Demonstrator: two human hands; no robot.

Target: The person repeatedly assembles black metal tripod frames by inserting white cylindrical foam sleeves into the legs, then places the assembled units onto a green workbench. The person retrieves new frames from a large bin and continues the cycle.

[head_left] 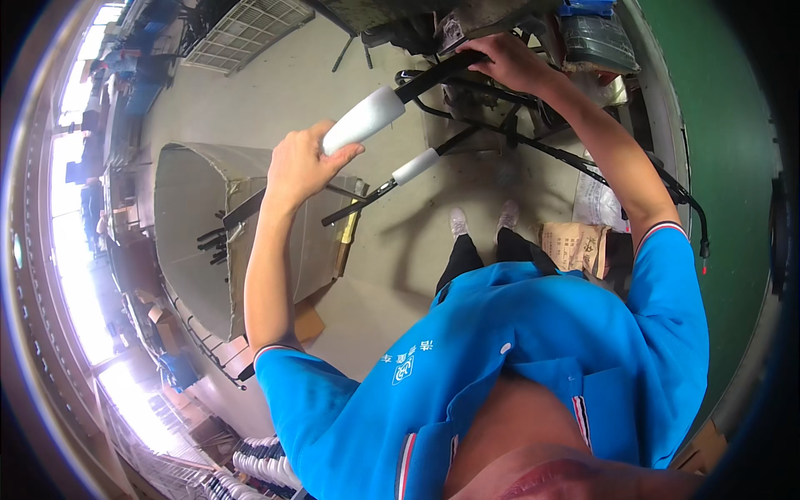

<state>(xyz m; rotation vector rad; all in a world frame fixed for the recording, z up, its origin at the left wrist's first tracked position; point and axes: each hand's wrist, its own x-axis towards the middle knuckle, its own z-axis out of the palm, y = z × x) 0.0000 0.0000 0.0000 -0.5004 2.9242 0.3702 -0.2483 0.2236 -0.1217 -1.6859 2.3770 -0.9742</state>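
Note:
My left hand (304, 162) is closed around the lower end of a white foam sleeve (364, 119), its thumb lying along the sleeve. The sleeve sits on a black metal tube (433, 77) that slants up to the right. At the tube's far end my right hand (507, 62) is closed on it, close beside a dark workbench or machine; some of its fingertips are hidden. Below runs a second black tube (358, 208) with a shorter white sleeve (415, 167), touched by neither hand. Whether the two tubes join is unclear.
A large open carton (192, 242) with black parts inside stands at the left. Black bent tubing (550, 150) spreads beneath the bench. A brown paper sack (573, 246) and a white plastic bag (596, 200) lie right of my feet. A wire rack (246, 35) is at the far left.

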